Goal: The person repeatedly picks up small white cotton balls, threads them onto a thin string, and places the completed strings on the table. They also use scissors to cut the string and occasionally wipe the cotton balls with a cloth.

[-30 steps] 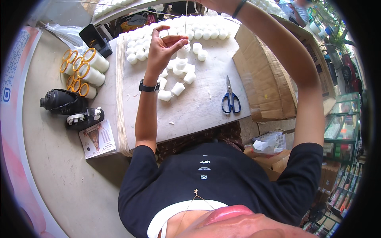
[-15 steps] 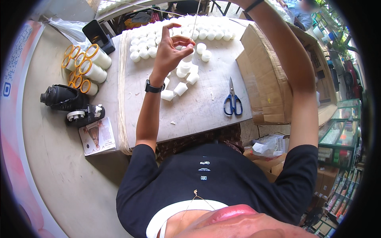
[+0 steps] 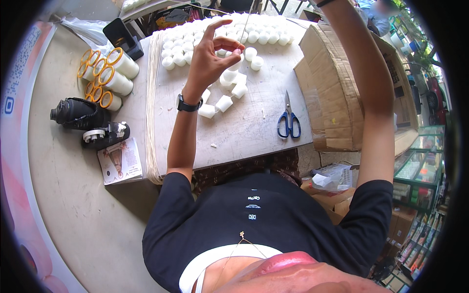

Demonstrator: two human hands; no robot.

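My left hand (image 3: pixel 212 58), with a black watch on the wrist, is raised over the far part of the table. Its thumb and index finger pinch a thin pale string (image 3: pixel 250 17), which runs taut up past the top edge. Below the hand, several short white cylinders (image 3: pixel 224 103), like small candles, lie in a curved line and seem strung together. Past the top edge, my right hand is out of sight; only the raised right arm (image 3: pixel 373 83) and a dark wristband show. Blue-handled scissors (image 3: pixel 288 123) lie on the table to the right.
Rows of white cylinders (image 3: pixel 264 37) cover the table's far side. An open cardboard box (image 3: pixel 332 93) stands at right. Cream strands (image 3: pixel 152 107) stretch along the left edge. Further left are white tubes with orange rims (image 3: pixel 117 83), black bottles (image 3: pixel 80 115) and a printed leaflet (image 3: pixel 119 161).
My right arm has moved slightly right and further up out of the picture. The left hand keeps its pinch on the string, and the whole view has shifted a little.
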